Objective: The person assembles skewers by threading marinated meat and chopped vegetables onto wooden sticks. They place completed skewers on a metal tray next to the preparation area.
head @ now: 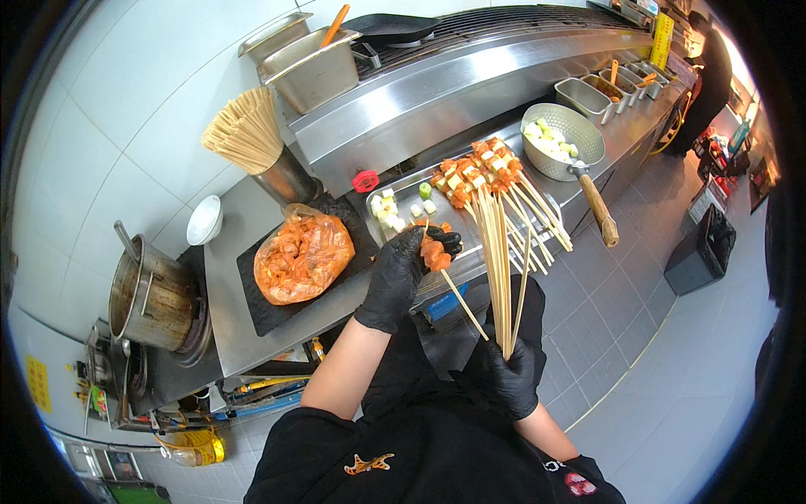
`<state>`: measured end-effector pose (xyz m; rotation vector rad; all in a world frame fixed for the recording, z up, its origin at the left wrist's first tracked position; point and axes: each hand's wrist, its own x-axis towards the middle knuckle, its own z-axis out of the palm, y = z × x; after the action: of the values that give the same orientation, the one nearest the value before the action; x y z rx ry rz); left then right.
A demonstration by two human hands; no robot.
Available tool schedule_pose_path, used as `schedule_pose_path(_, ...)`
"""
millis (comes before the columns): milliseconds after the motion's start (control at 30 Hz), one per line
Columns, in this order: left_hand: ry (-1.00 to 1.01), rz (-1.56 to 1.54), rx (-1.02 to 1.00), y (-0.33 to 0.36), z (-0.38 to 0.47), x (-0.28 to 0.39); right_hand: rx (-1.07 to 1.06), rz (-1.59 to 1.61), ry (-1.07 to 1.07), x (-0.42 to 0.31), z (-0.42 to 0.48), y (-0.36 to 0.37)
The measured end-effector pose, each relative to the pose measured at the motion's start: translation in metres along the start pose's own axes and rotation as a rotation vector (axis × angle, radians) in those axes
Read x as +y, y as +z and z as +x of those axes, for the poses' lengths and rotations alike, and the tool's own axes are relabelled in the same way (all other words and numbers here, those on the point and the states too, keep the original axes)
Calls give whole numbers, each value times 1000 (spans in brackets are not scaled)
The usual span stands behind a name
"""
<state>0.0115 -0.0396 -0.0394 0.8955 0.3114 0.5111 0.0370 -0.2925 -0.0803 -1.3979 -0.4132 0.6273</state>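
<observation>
In a black glove, my left hand [409, 264] grips pieces of orange marinated meat [434, 254] threaded on a wooden skewer [465, 305]. My right hand [511, 377], gloved too, is closed around the lower ends of a bundle of bare wooden skewers [494, 271]; the meat skewer's lower end reaches this hand. Behind the hands, a metal tray [373, 217] bears skewers of meat and scallion pieces [480, 169] and loose cut scallion pieces [386, 208]. Left of my left hand, a clear plastic bag of marinated meat [303, 255] lies on a black board [252, 309].
A metal saucepan [589, 135] of scallion pieces stands right of the tray, its wooden handle jutting over the counter edge. Skewers fill a metal holder [283, 179]. A large pot [157, 302] and white bowl [205, 220] are at left. A person [708, 82] stands far right, near a bin [699, 252].
</observation>
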Motion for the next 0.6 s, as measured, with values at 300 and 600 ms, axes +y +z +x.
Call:
schedule_pose_path(300,286,795,39,-7,23,22,190,40,40,-28,6,4)
schedule_pose_path(600,465,1699,-52,-29,122,17,217,127,-62,-4,8,-13)
